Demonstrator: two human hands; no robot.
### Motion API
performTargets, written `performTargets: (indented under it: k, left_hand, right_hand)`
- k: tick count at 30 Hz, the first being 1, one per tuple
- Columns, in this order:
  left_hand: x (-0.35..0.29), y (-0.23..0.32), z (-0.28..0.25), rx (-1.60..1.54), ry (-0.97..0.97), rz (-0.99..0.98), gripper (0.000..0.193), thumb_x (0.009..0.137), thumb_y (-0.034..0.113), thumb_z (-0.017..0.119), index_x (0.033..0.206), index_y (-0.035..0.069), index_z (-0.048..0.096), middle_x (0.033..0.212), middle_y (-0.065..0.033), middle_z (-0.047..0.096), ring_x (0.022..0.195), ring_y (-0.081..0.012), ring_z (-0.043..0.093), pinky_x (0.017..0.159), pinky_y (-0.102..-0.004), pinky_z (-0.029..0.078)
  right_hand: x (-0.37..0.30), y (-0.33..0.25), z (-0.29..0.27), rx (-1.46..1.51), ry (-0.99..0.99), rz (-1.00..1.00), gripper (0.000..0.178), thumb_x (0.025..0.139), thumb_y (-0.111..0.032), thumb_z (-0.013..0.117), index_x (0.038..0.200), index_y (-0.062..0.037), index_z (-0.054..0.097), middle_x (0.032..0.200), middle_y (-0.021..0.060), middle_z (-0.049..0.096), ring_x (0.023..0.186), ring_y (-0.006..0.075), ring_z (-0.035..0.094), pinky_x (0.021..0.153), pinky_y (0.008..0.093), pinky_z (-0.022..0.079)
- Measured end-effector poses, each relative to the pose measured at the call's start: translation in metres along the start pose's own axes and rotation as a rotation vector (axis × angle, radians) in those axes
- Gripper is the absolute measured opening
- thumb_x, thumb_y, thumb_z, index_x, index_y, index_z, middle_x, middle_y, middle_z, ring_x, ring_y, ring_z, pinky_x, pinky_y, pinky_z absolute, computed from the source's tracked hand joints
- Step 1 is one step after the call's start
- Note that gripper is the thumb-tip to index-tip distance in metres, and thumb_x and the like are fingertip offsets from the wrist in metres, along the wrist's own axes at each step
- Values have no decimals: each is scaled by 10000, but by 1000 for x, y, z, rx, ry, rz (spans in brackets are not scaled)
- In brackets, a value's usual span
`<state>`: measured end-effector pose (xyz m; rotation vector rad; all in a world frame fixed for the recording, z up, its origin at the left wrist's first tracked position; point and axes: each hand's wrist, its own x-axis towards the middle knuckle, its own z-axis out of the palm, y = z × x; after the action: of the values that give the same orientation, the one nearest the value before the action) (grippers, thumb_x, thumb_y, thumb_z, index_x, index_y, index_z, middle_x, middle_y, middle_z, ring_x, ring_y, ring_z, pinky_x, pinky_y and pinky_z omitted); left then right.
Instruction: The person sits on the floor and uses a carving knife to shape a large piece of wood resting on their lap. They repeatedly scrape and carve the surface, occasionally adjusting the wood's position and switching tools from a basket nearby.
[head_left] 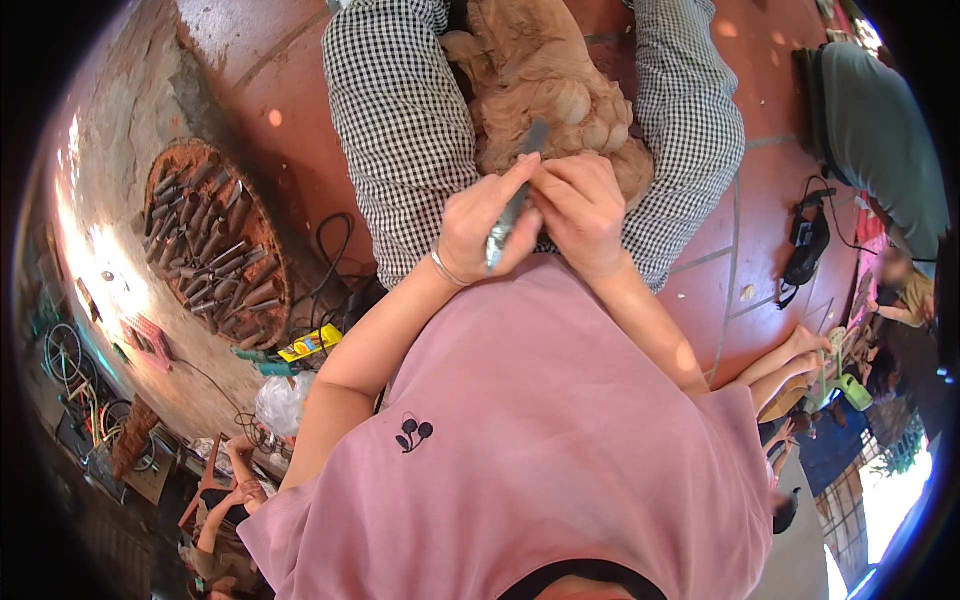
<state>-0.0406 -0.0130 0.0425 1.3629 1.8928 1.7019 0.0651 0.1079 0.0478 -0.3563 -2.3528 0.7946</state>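
A brown carved wooden piece (pixel 545 60) with rounded knobs and folds lies between my knees. My left hand (pixel 478 225) is closed on a long, narrow grey strip (pixel 508 215), perhaps a blade or folded abrasive; its kind is unclear. The strip's far end rests over the carving, and its near end points back toward my shirt. Right beside it, my right hand (pixel 585 215) has its fingers curled and pressed together at the carving's near edge. Whatever those fingers hold is hidden. The two hands meet at the fingertips.
On my left stands a round tray (pixel 283 290) with several carving tools (pixel 205 245). A yellow packet (pixel 310 343), a clear plastic bag (pixel 283 403) and black cables lie near my left elbow. A black pouch (pixel 803 240) sits on the red tiles (pixel 700 290). Other people sit around the rim.
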Motion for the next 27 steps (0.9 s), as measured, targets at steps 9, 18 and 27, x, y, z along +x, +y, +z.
performTargets:
  k: [9,18,27]
  left_hand:
    - [3,-23,20,332,-282,-79,850,752,268,813,1495,114,430,1526,-226,375,1412,-430,364,1144,-511,324]
    - [12,-24,49,397,-219,-56,824,752,213,809,1484,125,439,1501,-225,402,1386,-407,422,1100,-476,415]
    - [43,-24,77,410,-183,-10,835,687,295,850,1400,40,499,1459,-200,478,1337,-365,502,1066,-442,471]
  right_hand:
    - [3,32,-39,587,329,719,135,965,-65,639,1069,20,631,998,95,690,884,172,694,802,282,562]
    - [15,77,-25,658,597,849,184,1019,-132,579,1123,19,566,1065,120,649,899,224,710,754,281,574]
    - [30,143,-48,749,457,881,181,1001,-92,596,1137,17,549,1061,134,653,946,267,724,725,282,593]
